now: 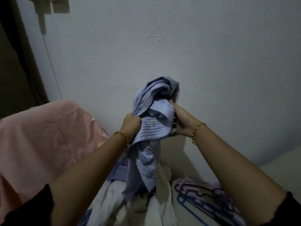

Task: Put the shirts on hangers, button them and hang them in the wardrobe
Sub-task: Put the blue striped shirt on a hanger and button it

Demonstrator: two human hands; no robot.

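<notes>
Gripping the bunched blue striped shirt (pixel 154 128) from both sides, the left hand (pixel 131 123) is clutching a fistful of fabric and the right hand (pixel 180 121) is curling its fingers round the folds. The shirt is hanging above a pile of pale clothes (pixel 130 203) on the bed (pixel 276 175). Hangers (pixel 203 201) are lying toward the bed's right edge, and a pink shirt (pixel 40 136) is lying at its left.
</notes>
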